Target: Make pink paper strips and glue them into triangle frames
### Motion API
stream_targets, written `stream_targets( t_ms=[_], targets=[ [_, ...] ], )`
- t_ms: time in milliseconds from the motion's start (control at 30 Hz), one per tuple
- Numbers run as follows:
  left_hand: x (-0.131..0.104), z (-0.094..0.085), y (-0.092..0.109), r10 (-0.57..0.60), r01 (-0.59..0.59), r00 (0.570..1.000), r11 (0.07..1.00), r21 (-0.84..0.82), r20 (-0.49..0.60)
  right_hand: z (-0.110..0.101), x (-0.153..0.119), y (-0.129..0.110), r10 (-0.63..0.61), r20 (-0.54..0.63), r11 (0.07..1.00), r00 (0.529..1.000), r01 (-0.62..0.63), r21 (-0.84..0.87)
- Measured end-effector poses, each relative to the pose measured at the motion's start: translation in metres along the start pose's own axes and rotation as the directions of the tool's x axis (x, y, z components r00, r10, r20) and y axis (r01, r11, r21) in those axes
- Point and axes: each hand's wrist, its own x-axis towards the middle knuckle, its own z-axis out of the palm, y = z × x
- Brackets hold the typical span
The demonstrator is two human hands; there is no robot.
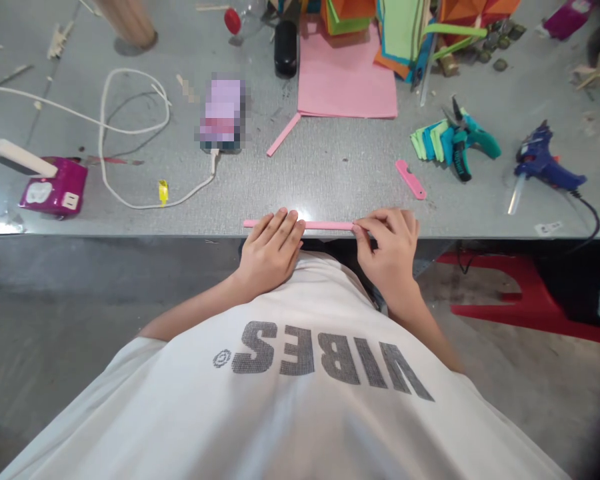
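Observation:
A narrow pink paper strip [329,226] lies along the front edge of the grey table. My left hand [275,247] rests flat over its left part, fingers stretched out and pressing it down. At the strip's right end, my right hand [391,240] pinches it between thumb and forefinger. Beyond my right hand lies a small pink folding cutter [411,180]. Another pink strip [283,135] lies slanted farther back, touching the corner of a stack of pink paper sheets [347,80].
Teal-handled pliers [467,137] lie by folded green and blue paper strips [433,141]. A blue glue gun [547,160] is at right. At left are a phone [223,113] with a white cable [101,143] and a magenta lamp base [55,187]. A black case [285,50] lies behind.

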Motion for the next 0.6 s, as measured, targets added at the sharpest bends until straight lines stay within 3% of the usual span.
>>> stream_targets(
  t_ms=[200,333,467,600],
  targets=[
    [0.004,-0.006,-0.001,-0.043,0.045,0.997,0.998,0.041,-0.062,0.004,-0.004,0.0,-0.173,0.062,0.985,0.983,0.173,0.01],
    [0.01,-0.016,0.0,0.006,0.001,0.998,0.994,0.106,-0.064,0.004,-0.004,0.004,-0.214,0.084,0.977,0.973,0.215,0.008],
    [0.02,-0.03,-0.001,0.047,-0.049,0.999,0.992,0.117,0.017,0.006,0.0,0.009,-0.238,0.127,0.971,0.963,0.239,0.004],
    [0.033,-0.042,-0.006,0.011,-0.015,0.995,0.999,0.042,0.097,0.006,0.011,0.012,-0.334,0.112,0.942,0.936,0.336,0.0]
  ],
)
